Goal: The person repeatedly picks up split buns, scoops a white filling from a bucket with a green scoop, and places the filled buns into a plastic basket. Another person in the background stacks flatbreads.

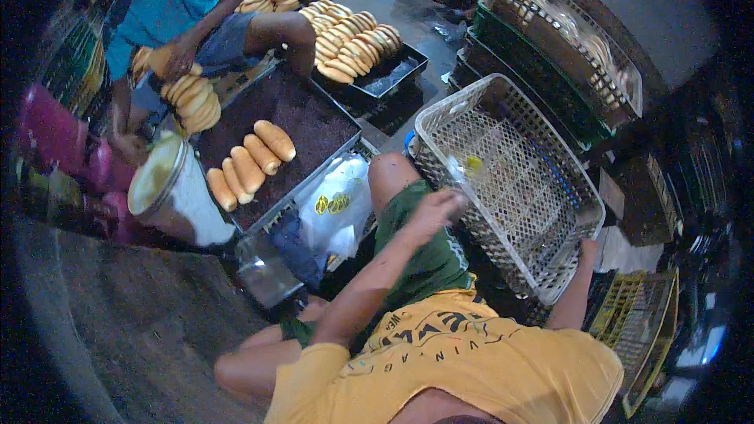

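Observation:
A whitish plastic lattice crate (509,188) lies tilted before me, against my right side. My left hand (439,212) is at the crate's left rim, blurred by motion; whether its fingers hold anything is unclear. Just beyond the fingertips, a clear plastic bag with a yellow print (473,165) shows against the crate's lattice. My right hand (588,249) grips the crate's near right end, its fingers hidden by the wall. Left of my knee lies a stack of clear printed plastic bags (336,203).
Several long bread rolls (247,169) rest on a dark baking tray (306,109). Across from me, a co-worker (174,3) handles flat rolls (191,100) beside a white bucket (156,174). More rolls (356,41) fill a tray behind. Stacked crates (530,65) stand at the right.

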Demonstrator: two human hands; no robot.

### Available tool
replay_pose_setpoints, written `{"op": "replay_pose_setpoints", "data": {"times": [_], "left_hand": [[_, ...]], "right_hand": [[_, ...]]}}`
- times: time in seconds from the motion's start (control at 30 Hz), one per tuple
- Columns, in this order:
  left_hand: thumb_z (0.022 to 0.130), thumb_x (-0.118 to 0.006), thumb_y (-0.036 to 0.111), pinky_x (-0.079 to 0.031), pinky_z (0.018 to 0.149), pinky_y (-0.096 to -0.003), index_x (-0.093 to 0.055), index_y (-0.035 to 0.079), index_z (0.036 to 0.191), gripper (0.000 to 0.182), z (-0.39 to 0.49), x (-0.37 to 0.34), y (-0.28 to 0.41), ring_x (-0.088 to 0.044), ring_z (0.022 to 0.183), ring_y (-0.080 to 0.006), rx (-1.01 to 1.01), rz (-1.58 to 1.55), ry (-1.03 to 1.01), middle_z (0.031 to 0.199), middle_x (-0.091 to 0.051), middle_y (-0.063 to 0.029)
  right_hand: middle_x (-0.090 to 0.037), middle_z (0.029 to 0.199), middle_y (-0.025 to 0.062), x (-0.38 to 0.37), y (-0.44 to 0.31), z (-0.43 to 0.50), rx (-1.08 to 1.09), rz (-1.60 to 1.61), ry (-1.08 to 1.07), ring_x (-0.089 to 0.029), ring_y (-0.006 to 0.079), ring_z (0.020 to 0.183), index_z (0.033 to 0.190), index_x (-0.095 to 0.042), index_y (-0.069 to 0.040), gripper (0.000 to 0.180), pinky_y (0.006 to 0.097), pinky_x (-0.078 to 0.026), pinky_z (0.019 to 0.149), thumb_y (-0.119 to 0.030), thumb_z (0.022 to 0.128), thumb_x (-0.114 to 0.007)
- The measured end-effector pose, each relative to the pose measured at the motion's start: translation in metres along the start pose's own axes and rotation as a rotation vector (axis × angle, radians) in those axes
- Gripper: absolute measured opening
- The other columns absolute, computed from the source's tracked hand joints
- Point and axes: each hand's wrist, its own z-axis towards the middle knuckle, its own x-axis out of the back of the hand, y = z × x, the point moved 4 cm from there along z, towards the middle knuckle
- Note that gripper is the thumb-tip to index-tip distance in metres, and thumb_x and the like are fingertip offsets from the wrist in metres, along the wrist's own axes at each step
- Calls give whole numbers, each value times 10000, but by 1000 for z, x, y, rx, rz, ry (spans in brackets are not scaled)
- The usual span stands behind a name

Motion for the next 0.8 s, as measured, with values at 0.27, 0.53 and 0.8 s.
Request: {"op": "replay_pose_setpoints", "data": {"times": [0.27, 0.53, 0.8], "left_hand": [[975, -549, 274, -418, 955, -385, -701, 27, 1064, 303, 42, -49, -50, -591, 995, -256, -110, 201, 98, 965, -683, -143], [956, -567, 266, -408, 1005, -406, -696, 35, 1087, 296, 42, -48, -56, -584, 1059, -388, -147, 447, 229, 986, -661, -217], [952, -567, 276, -486, 868, -442, -703, 38, 1090, 307, 62, -36, -73, -644, 931, -356, -183, 316, 255, 1109, -653, -225]], "right_hand": [[-673, 888, 213, -70, 57, 57, 165, 309, 80, -655, 366, 793, 962, -632, 42, 379, 435, -522, 685, -298, 800, -673], [-664, 918, 272, -69, 61, 55, 298, 579, 255, -638, 417, 803, 1027, -594, 109, 394, 476, -512, 722, -202, 791, -652], [-608, 1117, 322, -39, 33, 32, 63, 219, 252, -624, 379, 1025, 1195, -581, -28, 413, 535, -447, 928, -272, 862, -606]]}}
